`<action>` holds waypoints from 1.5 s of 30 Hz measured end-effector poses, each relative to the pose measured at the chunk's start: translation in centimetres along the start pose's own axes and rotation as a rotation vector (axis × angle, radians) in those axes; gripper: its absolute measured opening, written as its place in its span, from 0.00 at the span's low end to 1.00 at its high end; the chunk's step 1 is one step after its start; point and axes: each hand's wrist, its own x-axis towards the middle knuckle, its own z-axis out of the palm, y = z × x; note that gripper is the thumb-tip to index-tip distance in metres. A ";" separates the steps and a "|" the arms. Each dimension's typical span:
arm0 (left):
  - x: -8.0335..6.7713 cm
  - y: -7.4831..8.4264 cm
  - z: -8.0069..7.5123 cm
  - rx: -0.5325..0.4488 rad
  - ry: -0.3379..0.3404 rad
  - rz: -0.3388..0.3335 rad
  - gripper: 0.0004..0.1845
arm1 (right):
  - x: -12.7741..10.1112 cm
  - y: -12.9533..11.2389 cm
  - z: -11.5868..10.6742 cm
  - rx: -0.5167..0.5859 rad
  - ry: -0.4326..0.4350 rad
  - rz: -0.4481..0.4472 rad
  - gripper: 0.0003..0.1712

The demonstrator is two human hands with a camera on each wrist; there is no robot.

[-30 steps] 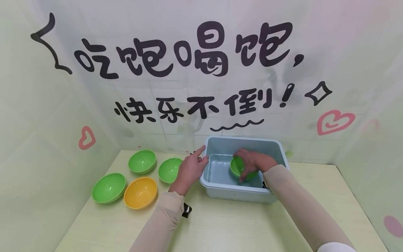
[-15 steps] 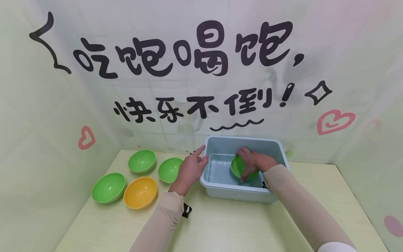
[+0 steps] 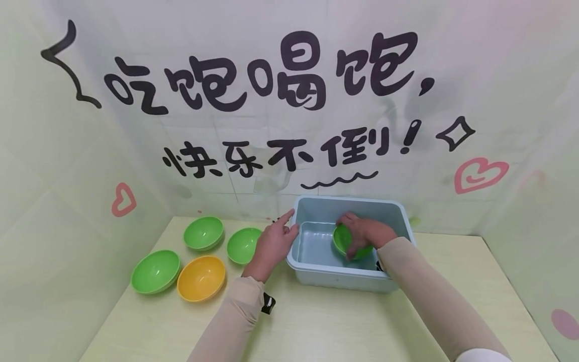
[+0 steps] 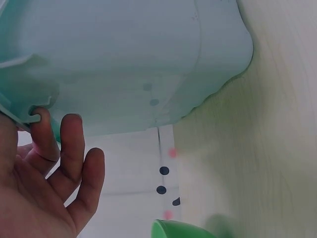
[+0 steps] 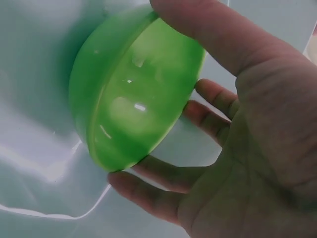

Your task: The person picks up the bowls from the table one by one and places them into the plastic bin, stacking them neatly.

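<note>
- Bowl (image 5: 141, 104) has edged slightly right in bin (image 3: 339, 280); right fingers (image 5: 143, 194), spread, pinch it.
- Left fingers (image 4: 43, 136), half-curled, grip bin.
- We judge this positioning; next needs bin steady.

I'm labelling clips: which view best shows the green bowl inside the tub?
Right wrist: the green bowl shows large, its inside mostly in sight. The head view has it partly covered by the right hand; the left wrist view misses it, showing the tub from outside.

The tub (image 3: 344, 280) has room left of the green bowl (image 3: 342, 240); the right hand (image 3: 363, 233) overhangs it, the left hand (image 3: 273, 245) bars the tub's left side, four more bowls (image 3: 201, 279) block the left of the desk (image 3: 334, 332).
</note>
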 end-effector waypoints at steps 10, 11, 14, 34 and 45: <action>0.1 0.1 -0.2 -0.023 -0.001 -0.005 0.29 | 0.3 -0.3 0.0 0.012 0.011 0.076 0.56; 0.1 0.2 -0.2 -0.022 0.000 -0.005 0.29 | 0.3 -0.3 -0.1 0.010 0.011 0.076 0.56; 0.1 0.1 -0.3 -0.028 0.000 -0.008 0.29 | 0.3 -0.5 -0.2 0.001 0.002 0.079 0.55; -0.3 -0.4 0.3 -0.042 0.033 -0.009 0.29 | 0.0 -0.6 -0.1 -0.007 -0.015 0.106 0.42; -0.5 0.0 -0.2 0.090 0.088 0.026 0.28 | 0.0 -0.5 -1.2 0.089 -0.013 0.040 0.30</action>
